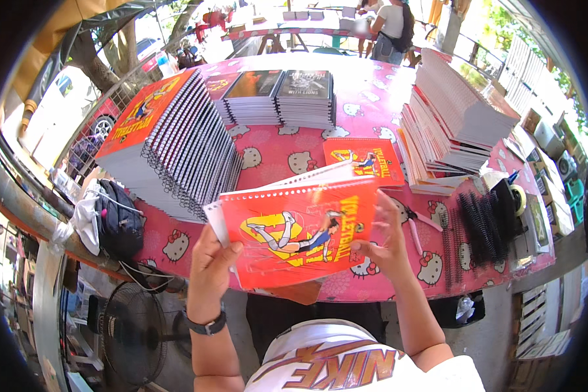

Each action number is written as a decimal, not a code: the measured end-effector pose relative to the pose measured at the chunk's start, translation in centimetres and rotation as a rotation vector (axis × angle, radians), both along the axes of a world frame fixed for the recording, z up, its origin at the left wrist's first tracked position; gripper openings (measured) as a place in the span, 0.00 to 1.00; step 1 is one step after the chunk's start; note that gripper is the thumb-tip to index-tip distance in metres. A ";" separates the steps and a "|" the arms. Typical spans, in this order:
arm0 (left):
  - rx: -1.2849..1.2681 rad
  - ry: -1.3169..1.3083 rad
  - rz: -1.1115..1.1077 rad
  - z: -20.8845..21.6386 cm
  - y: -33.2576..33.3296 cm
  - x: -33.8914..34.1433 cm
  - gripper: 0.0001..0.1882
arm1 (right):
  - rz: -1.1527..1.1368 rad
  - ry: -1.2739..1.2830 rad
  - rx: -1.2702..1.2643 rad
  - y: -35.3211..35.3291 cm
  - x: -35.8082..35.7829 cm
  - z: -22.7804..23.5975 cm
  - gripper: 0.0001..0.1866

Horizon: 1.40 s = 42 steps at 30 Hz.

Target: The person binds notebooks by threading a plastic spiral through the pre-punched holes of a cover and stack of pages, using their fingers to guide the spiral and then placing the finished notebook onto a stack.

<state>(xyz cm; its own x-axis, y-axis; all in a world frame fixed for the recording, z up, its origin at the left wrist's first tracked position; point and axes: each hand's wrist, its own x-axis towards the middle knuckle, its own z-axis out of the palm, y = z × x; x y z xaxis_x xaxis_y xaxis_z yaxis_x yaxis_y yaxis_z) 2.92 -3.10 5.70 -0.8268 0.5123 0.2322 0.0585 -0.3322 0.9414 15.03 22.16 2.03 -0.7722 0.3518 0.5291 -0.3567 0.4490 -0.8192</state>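
Note:
Between my two hands is an unbound notebook (pixel 287 248) with a red-orange volleyball cover and a row of punched holes along its far edge. Pages fan out a little behind the cover. My left hand (pixel 210 261) grips its left side, thumb on the cover. On the right side, my right hand (pixel 382 245) holds the edge with its thumb on the front and fingers behind. Just beyond lies another orange cover (pixel 382 160), partly hidden by the held pages. Cutting pliers (pixel 416 228) with pink handles rest on the table right of my right hand.
A tall stack of coil-bound notebooks (pixel 193 147) stands at left, with shorter stacks (pixel 304 101) farther back. Punched, unbound stacks (pixel 454 117) lean at right. Black coils (pixel 483 225) and a tape roll (pixel 518 199) lie near the right edge of the pink table (pixel 281 153).

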 end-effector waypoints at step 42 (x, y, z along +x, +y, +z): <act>-0.287 0.353 0.775 -4.7 2.4 -1.7 0.24 | -0.964 -0.836 0.613 18.1 9.1 -7.2 0.09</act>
